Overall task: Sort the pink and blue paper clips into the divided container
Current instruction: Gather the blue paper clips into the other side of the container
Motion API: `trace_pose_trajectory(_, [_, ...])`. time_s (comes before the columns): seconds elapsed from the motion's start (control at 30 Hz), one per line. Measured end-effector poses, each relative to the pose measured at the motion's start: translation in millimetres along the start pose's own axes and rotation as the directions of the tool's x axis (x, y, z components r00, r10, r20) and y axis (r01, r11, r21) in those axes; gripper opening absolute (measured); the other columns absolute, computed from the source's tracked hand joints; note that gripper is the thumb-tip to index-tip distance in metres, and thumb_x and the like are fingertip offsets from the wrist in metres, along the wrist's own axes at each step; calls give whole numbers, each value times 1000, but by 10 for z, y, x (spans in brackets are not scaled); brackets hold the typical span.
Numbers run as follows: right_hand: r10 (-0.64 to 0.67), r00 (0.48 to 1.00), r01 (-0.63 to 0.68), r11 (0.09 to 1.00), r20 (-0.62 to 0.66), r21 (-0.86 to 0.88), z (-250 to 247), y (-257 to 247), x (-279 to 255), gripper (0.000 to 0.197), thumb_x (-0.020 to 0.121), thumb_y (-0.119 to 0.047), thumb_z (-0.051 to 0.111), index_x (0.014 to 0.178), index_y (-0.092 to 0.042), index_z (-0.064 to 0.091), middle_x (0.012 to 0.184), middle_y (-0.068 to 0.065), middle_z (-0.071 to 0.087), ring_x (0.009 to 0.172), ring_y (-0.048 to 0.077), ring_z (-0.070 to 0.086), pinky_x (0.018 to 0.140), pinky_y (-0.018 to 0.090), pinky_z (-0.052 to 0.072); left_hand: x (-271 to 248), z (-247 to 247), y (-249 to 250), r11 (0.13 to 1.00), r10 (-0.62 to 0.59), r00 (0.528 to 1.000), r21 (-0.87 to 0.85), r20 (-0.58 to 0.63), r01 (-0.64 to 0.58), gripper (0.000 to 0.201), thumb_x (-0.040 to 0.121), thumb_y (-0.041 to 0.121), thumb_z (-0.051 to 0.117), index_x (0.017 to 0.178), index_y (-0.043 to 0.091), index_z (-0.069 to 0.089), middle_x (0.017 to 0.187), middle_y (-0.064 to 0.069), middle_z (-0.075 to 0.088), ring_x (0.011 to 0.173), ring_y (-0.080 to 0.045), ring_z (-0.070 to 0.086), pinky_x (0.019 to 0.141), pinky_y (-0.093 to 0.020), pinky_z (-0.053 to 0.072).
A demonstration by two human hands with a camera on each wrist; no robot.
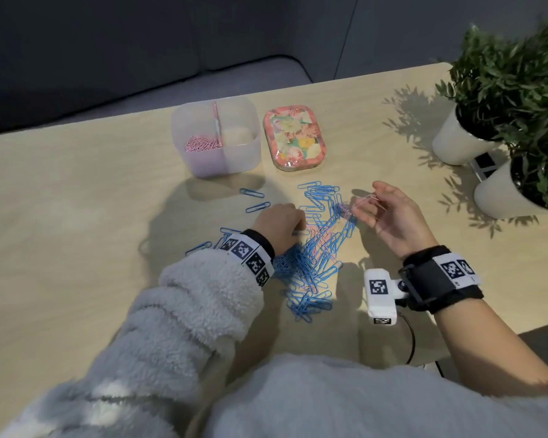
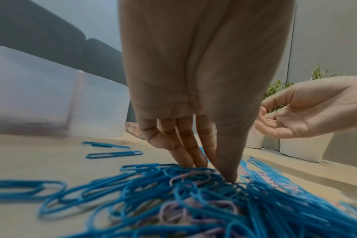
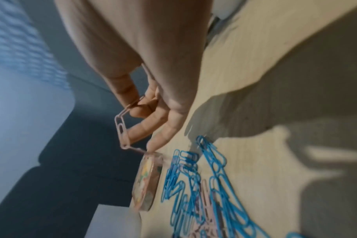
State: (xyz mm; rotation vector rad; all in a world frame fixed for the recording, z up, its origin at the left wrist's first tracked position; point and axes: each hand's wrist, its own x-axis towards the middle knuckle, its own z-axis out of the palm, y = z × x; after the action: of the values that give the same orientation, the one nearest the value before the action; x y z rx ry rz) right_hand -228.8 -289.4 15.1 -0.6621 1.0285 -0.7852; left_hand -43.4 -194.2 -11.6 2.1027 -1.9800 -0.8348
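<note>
Pink paper clips between raised right hand fingers

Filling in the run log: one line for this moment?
left hand fingertips in paper clip pile | right hand holds pink paper clips | divided container: pink only

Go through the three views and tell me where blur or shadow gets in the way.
Head view: sharp, though the plants smear at the right edge and hard shadows fall on the table. Left wrist: the nearest blue clips are soft. Right wrist: motion-blurred throughout; a broad shadow crosses the table.
</note>
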Motion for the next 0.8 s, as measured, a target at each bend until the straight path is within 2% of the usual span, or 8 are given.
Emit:
trace_pose_trajectory(0.13, [70, 995, -69, 998, -75, 11, -33, 69, 27, 23, 97, -4, 33, 86, -12, 52, 55, 2, 56, 39, 10, 56, 45, 26, 55, 38, 39, 92, 998, 11, 998, 61, -58, -8, 19, 89, 24, 52, 106, 16, 57, 112, -8, 58, 107, -27, 53, 90, -38, 40])
trace_pose_trajectory(0.3, [-54, 989, -2, 926, -137, -378, -116, 281, 9, 20, 91, 1, 43, 81, -12, 53, 62, 10, 48, 34, 9, 49, 34, 17, 39, 109, 110, 166, 984, 74, 997, 167, -37, -66, 21, 91, 23, 52, 108, 10, 58, 113, -10, 57, 105, -29, 53, 88, -39, 42])
trace_pose_trajectory(0.47, [-220, 973, 125, 761, -72, -637, -335, 350, -43, 29, 84, 7, 47, 75, -16, 62, 62, 12, 55, 45, 21, 48, 51, 28, 42, 101, 55, 130, 985, 52, 998, 164, 35, -57, 22, 89, 22, 55, 104, 7, 59, 113, -12, 56, 108, -28, 52, 93, -39, 44])
trace_pose_trajectory(0.53, [-248, 969, 152, 637, -14, -756, -420, 364, -74, 21, 81, -3, 56, 74, -22, 64, 75, 13, 64, 59, 27, 59, 63, 36, 50, 78, 26, 92, 997, 35, 998, 72, 58, -39, 18, 88, 20, 58, 99, 6, 60, 111, -12, 57, 107, -29, 53, 93, -41, 44])
trace_pose_trajectory(0.6, [-261, 961, 180, 344, 90, -921, -471, 347, -165, 9, 72, -16, 71, 76, -20, 64, 83, 11, 66, 76, 30, 61, 77, 38, 51, 50, 16, 54, 999, 37, 997, 2, 68, -38, 17, 87, 18, 59, 99, 5, 60, 109, -13, 58, 104, -29, 54, 92, -40, 43])
trace_pose_trajectory(0.67, [-230, 950, 227, 48, 210, -973, -507, 378, -258, 31, 61, -31, 81, 78, -11, 64, 81, 11, 63, 82, 30, 57, 81, 39, 47, 28, 21, 32, 999, 38, 996, -26, 80, -36, 21, 87, 20, 58, 103, 6, 58, 109, -13, 59, 103, -29, 54, 91, -39, 42])
trace_pose_trajectory(0.73, [-205, 941, 265, -45, 268, -963, -483, 444, -342, 38, 59, -30, 83, 84, -8, 65, 84, 12, 61, 85, 32, 55, 81, 37, 43, 12, 29, 25, 999, 37, 997, -41, 75, -34, 18, 87, 21, 59, 100, 8, 59, 106, -12, 59, 100, -28, 55, 89, -38, 42])
trace_pose_trajectory(0.8, [-233, 940, 246, -41, 249, -968, -434, 491, -397, 28, 67, -19, 78, 90, -7, 67, 87, 14, 60, 87, 34, 56, 76, 32, 39, 7, 31, 27, 998, 44, 997, -44, 64, -41, 14, 86, 20, 60, 93, 9, 61, 103, -10, 60, 98, -27, 56, 87, -38, 44])
